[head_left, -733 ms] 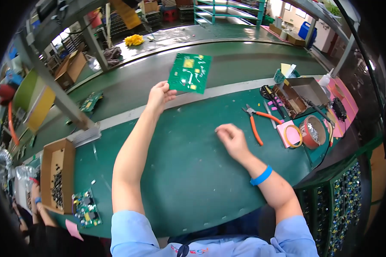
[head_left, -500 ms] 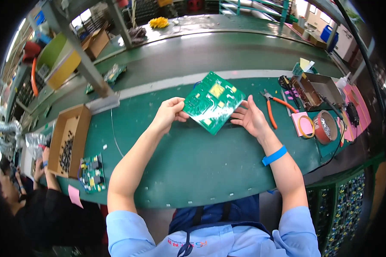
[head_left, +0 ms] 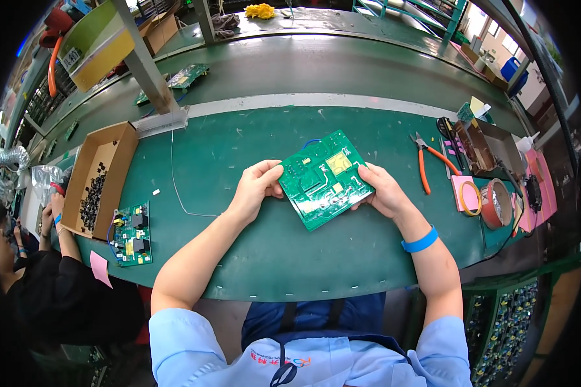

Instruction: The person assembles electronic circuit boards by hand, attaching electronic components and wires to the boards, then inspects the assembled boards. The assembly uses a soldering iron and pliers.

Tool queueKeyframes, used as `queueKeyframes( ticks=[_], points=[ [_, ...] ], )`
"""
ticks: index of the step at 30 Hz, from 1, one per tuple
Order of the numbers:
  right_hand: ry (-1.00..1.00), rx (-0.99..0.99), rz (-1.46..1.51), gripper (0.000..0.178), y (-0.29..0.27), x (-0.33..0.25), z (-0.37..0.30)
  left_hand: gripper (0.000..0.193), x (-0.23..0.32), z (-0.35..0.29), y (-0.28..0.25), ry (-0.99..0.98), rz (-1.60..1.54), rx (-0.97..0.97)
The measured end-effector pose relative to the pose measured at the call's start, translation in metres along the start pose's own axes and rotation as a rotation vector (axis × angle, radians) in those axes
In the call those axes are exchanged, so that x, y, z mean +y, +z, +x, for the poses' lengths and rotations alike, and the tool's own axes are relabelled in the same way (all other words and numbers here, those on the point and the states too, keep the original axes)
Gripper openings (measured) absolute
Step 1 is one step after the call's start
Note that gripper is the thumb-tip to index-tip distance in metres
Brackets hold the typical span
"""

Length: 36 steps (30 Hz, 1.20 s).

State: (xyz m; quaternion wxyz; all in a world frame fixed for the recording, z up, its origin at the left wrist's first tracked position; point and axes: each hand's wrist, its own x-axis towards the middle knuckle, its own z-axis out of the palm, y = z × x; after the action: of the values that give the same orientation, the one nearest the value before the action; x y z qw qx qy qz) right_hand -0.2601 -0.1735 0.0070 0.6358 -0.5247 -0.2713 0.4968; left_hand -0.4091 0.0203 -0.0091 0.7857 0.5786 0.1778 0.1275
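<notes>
Between my hands a green circuit board (head_left: 323, 184) hangs tilted above the green bench, its flat, shiny solder side facing up. My left hand (head_left: 259, 187) pinches its left corner, thumb on top. On the right edge my right hand (head_left: 384, 190) grips it with the thumb on the face and fingers underneath. A bit of blue wire shows behind the board's far edge; the parts on its underside are hidden. A second circuit board (head_left: 133, 233), with black and yellow parts facing up, lies at the left of the bench.
A cardboard box (head_left: 122, 169) of small black parts stands left, near a co-worker (head_left: 71, 297). Orange-handled cutters (head_left: 423, 164), a tape roll (head_left: 496, 203) and a parts tray (head_left: 507, 148) lie right. Beyond the bench runs a conveyor (head_left: 316, 68) carrying boards (head_left: 188, 75).
My right hand, fingers spread beside the board before, has closed on its right edge. The board is lower in view and turned slightly. The whole view has shifted a little.
</notes>
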Motion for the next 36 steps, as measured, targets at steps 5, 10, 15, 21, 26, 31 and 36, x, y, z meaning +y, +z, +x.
queueKeyframes(
  ticks=[5,10,15,21,26,31,36],
  points=[
    [-0.058,0.052,-0.016,0.038,0.007,0.002,0.000,0.024,0.002,0.001,0.002,0.042,-0.033,-0.018],
    [-0.118,0.073,-0.050,0.040,0.008,0.003,0.003,0.024,0.005,0.004,-0.001,0.048,-0.063,-0.053],
    [-0.154,0.086,-0.082,0.040,0.014,0.004,0.001,0.025,0.005,0.003,0.002,0.068,-0.018,-0.044],
    [-0.122,0.088,-0.008,0.038,0.018,0.004,0.000,0.030,0.008,0.002,0.003,0.135,-0.026,-0.044],
    [-0.132,0.080,-0.002,0.037,0.017,0.006,-0.001,0.041,0.010,-0.001,0.010,0.073,-0.180,-0.140],
    [-0.170,0.086,-0.036,0.036,0.017,0.011,0.001,0.065,0.009,-0.006,0.015,0.007,-0.126,-0.179],
    [-0.179,0.067,-0.055,0.035,0.017,0.013,0.002,0.070,0.006,-0.006,0.017,0.035,-0.114,-0.154]
  ],
)
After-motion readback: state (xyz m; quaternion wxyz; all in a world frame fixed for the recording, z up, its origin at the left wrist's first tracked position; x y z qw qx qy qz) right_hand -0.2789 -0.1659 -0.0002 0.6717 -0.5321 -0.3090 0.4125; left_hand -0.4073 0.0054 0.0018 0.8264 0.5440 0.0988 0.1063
